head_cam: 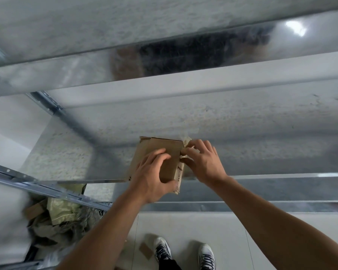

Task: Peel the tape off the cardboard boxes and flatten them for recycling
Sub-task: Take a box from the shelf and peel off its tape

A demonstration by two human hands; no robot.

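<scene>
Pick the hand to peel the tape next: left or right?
Right. The right hand pinches the tape at the edge of the cardboard box; the left hand grips it, steadying it.

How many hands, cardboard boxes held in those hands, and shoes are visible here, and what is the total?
Cardboard box: 1
Hands: 2, left hand gripping it, right hand pinching its tape
Shoes: 2, left shoe and right shoe
Total: 5
</scene>
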